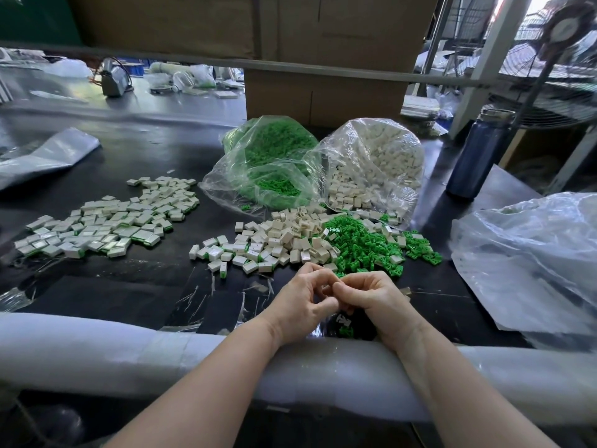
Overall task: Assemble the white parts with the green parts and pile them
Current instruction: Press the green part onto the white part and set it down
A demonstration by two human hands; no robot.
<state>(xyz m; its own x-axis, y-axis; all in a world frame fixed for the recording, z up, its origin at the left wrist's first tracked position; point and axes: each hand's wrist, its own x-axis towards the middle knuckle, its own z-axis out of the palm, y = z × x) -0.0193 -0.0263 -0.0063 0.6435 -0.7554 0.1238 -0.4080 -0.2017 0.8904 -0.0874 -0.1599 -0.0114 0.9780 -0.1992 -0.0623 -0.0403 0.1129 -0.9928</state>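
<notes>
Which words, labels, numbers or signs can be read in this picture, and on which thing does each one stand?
No text can be read here.
Cardboard box: a faint printed line on its front, too blurred to read.
Fan: a pale round hub, with no legible mark.
Bottle: no label shows.
Bags of green parts and white parts: clear plastic, with no print seen.

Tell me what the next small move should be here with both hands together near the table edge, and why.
Probably finish pressing the two pieces together, then drop the result on the pile of assembled parts at the left. The left hand and right hand meet fingertip to fingertip in a pinching grip, but what they pinch is hidden. Loose white parts and green parts wait just beyond.
</notes>
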